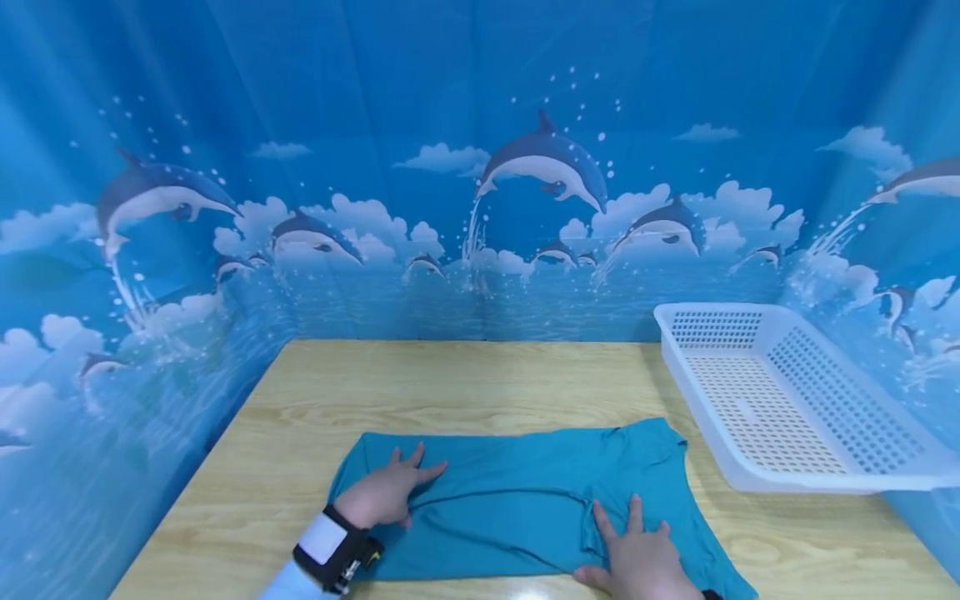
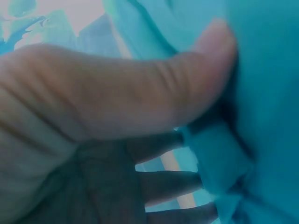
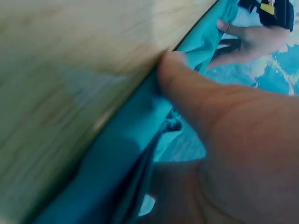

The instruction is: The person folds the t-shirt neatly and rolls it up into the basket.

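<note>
A teal shirt (image 1: 502,475) lies on the wooden table, folded into a long strip, with creases across its middle and what looks like a sleeve folded inward near the right end. On its left end rests my left hand (image 1: 382,496), fingers spread over the cloth. My right hand (image 1: 645,558) touches the near right part, fingers spread and pointing away from me. In the left wrist view the thumb (image 2: 173,88) stretches across to the teal cloth. The right wrist view has the thumb (image 3: 187,77) at the shirt's near edge.
A white perforated plastic basket (image 1: 731,454) stands at the right side of the table (image 1: 450,375). Behind and at both sides hangs a blue curtain (image 1: 420,83) printed with dolphins. A black wrist device (image 1: 337,546) is strapped on the left wrist.
</note>
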Action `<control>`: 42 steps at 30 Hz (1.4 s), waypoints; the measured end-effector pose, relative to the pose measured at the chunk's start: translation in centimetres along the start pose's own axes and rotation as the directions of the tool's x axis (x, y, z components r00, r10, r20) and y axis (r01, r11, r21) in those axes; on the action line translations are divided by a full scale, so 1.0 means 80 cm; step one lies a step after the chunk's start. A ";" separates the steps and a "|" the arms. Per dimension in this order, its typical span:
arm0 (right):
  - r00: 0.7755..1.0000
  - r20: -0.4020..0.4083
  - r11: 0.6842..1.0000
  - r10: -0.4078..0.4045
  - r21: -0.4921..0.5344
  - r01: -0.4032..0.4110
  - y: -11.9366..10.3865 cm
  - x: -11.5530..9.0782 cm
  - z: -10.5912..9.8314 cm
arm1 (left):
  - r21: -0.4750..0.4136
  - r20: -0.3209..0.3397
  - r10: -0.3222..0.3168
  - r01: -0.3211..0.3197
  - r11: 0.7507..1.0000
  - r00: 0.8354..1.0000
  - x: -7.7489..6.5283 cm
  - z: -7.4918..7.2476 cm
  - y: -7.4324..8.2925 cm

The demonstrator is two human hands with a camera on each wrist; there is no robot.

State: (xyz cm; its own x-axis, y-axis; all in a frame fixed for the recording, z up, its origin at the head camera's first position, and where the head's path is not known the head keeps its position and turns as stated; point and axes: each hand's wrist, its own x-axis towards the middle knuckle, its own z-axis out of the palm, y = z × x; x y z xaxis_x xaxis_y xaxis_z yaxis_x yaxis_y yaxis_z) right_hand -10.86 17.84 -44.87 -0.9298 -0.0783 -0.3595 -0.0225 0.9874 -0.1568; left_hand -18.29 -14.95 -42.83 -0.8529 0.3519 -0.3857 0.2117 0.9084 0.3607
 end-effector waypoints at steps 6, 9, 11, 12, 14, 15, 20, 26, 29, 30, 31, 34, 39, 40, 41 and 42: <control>0.998 -0.053 0.999 -0.024 -0.034 0.022 -0.002 0.016 -0.003 | -0.014 -0.024 -0.015 0.015 1.000 1.000 -0.001 -0.001 0.003; 0.998 -0.050 0.999 -0.025 -0.031 0.024 -0.003 0.025 -0.008 | -0.006 -0.037 -0.020 0.020 1.000 0.999 -0.002 -0.001 0.003; 0.999 -0.050 0.999 -0.010 -0.035 0.008 -0.002 0.033 -0.012 | 0.004 -0.052 -0.016 0.016 1.000 0.999 -0.003 -0.001 0.004; 0.999 -0.049 0.999 0.001 -0.035 -0.002 -0.002 0.037 -0.014 | 0.008 -0.061 -0.011 0.011 1.000 0.998 -0.003 -0.001 0.005; 0.999 -0.045 0.999 0.011 -0.036 -0.013 0.000 0.046 -0.018 | 0.017 -0.080 0.001 0.000 1.000 0.997 -0.003 0.000 0.005; 0.999 -0.045 0.999 0.008 -0.035 -0.009 0.002 0.051 -0.021 | 0.022 -0.090 0.007 -0.005 1.000 0.996 -0.002 0.000 0.005; 0.994 -0.064 0.996 -0.091 -0.005 0.090 0.013 0.074 -0.035 | 0.032 -0.133 -0.001 0.005 0.999 0.991 0.000 0.003 0.006; 0.987 -0.048 0.986 -0.156 0.050 0.159 0.026 0.109 -0.055 | 0.079 -0.204 -0.012 0.029 0.996 0.979 0.004 0.012 0.014; 0.984 -0.039 0.983 -0.173 0.060 0.175 0.031 0.130 -0.064 | 0.111 -0.229 -0.033 0.060 0.992 0.973 0.007 0.017 0.020; 0.983 -0.034 0.981 -0.181 0.065 0.183 0.033 0.136 -0.067 | 0.122 -0.238 -0.039 0.070 0.990 0.970 0.008 0.018 0.022; 0.982 -0.028 0.979 -0.188 0.071 0.190 0.034 0.141 -0.070 | 0.133 -0.244 -0.048 0.083 0.988 0.968 0.010 0.019 0.025; 0.981 0.016 0.976 -0.193 0.107 0.190 0.038 0.158 -0.081 | 0.182 -0.278 -0.060 0.114 0.977 0.959 0.014 0.025 0.032; 0.976 0.097 0.967 -0.194 0.185 0.174 0.045 0.184 -0.091 | 0.223 -0.295 -0.134 0.205 0.953 0.946 0.020 0.035 0.048; 0.975 0.102 0.964 -0.198 0.198 0.175 0.046 0.188 -0.092 | 0.232 -0.289 -0.156 0.227 0.946 0.945 0.021 0.037 0.051; 0.974 0.101 0.963 -0.201 0.202 0.178 0.047 0.190 -0.093 | 0.241 -0.285 -0.172 0.244 0.939 0.943 0.022 0.037 0.054; 0.975 0.088 0.962 -0.203 0.202 0.182 0.047 0.191 -0.092 | 0.251 -0.281 -0.181 0.254 0.934 0.943 0.022 0.038 0.056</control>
State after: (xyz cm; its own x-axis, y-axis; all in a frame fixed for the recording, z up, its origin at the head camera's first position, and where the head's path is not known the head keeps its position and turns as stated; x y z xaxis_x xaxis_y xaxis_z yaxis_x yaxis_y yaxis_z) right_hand -27.89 21.34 -44.16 -0.8702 -0.2886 -0.3994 -0.1168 0.9082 -0.4019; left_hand -17.39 -9.54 -44.45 -0.9762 0.1042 -0.1903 0.1012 0.9945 0.0256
